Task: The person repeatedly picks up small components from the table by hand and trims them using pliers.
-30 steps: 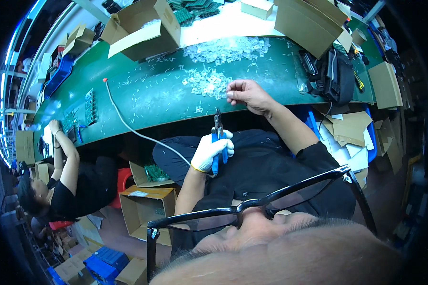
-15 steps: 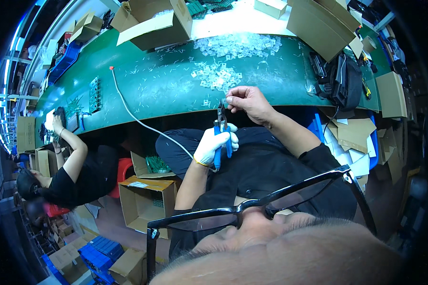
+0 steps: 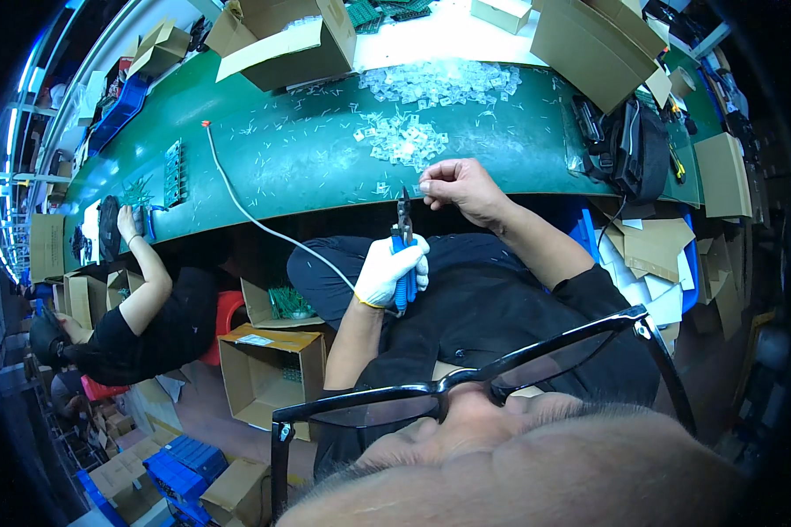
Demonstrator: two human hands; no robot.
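Note:
My left hand, in a white glove, is wrapped round the blue handles of a pair of cutting pliers. The plier jaws point up toward the bench edge and look closed. My bare right hand pinches a small clear plastic piece between thumb and fingertips, just right of the jaw tips and apart from them. Beyond my hands lies a small pile of clear plastic pieces. A single clear piece sits by the bench edge, left of the jaws.
A larger heap of clear pieces spreads farther back on the green bench, among scattered slivers. Cardboard boxes flank it. A grey cable crosses the edge at left. A black bag lies right. A co-worker sits left.
The plier handles have come together, and the pliers have drawn slightly left, away from the piece in my right hand. At left, the co-worker's hand has shifted right along the bench.

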